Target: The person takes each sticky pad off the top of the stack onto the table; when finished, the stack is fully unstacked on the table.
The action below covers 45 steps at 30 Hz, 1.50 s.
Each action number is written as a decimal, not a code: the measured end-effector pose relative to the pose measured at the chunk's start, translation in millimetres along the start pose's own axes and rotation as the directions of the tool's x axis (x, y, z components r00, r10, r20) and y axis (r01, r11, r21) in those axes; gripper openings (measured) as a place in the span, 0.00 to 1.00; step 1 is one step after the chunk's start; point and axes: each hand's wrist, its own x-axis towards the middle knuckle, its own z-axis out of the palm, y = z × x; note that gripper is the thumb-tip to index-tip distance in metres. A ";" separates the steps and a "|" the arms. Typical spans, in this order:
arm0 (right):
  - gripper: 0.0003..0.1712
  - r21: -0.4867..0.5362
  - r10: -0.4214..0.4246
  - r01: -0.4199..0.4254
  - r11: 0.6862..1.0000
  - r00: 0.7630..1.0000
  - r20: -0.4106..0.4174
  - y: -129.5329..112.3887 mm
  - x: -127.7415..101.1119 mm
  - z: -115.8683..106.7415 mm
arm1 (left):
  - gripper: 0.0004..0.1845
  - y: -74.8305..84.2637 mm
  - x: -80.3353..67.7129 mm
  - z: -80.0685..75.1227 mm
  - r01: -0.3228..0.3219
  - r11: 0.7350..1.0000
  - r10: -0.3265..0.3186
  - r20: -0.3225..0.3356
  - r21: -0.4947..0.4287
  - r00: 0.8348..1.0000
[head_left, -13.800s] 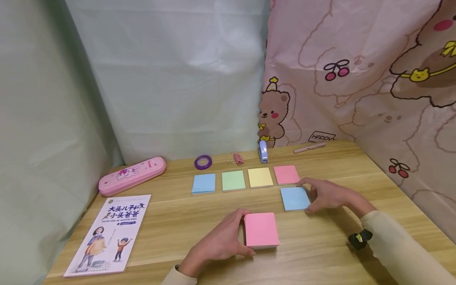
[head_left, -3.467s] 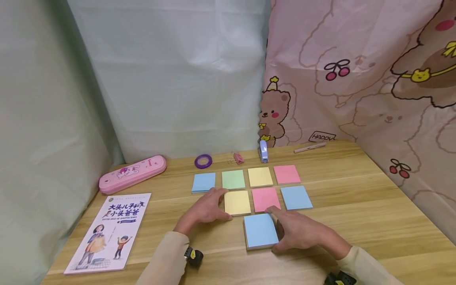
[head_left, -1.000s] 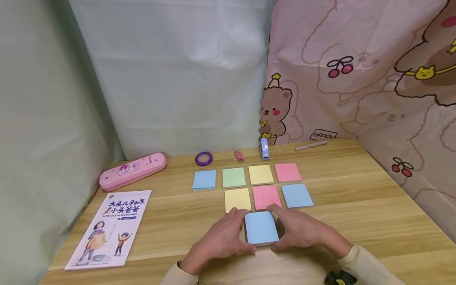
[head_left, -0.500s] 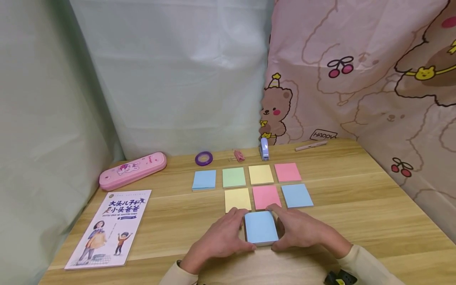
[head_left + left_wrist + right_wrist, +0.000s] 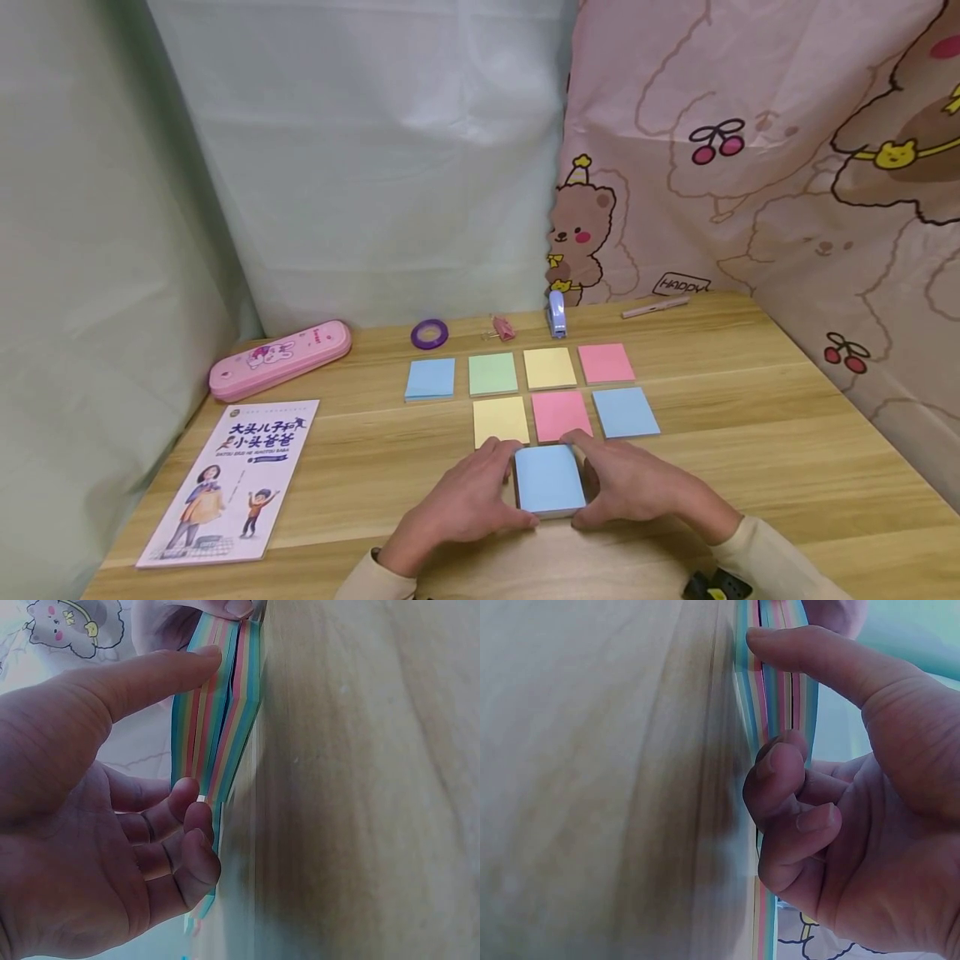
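Observation:
A thick stack of sticky notes (image 5: 550, 479) with a blue top lies on the table in front of me. Its side shows layers of several colours (image 5: 204, 712) in the left wrist view. My left hand (image 5: 472, 493) grips it from the left, thumb at the near corner and fingers at the far one. From the other side my right hand (image 5: 633, 482) holds it the same way. Just beyond are a yellow pad (image 5: 500, 419), a pink pad (image 5: 562, 415) and a blue pad (image 5: 626, 411) in a row.
Farther back lie a blue pad (image 5: 431, 378), green pad (image 5: 492, 373), yellow pad (image 5: 549, 368) and pink pad (image 5: 606, 362). Behind them are purple tape (image 5: 429, 344), a binder clip (image 5: 502, 327), a stapler (image 5: 557, 315) and a pen (image 5: 655, 307). A pencil case (image 5: 281, 360) and booklet (image 5: 228, 483) lie left.
Yellow and pink pads have joined the blue one in the nearer row; the stack's top went from pink to blue. My left hand moved from the yellow pad to the stack. Nothing moved lately.

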 end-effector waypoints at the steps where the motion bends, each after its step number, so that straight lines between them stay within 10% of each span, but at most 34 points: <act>1: 0.54 0.001 0.000 0.000 1.000 1.000 0.000 -0.2 -0.1 0.0 | 0.44 -0.2 0.0 0.1 0.000 1.000 0.000 -0.001 0.000 1.000; 45: 0.52 0.026 -0.026 0.026 0.999 1.000 0.003 1.9 -1.3 0.2 | 0.37 -19.4 -4.8 -18.4 -0.079 0.991 0.072 -0.065 -0.112 0.995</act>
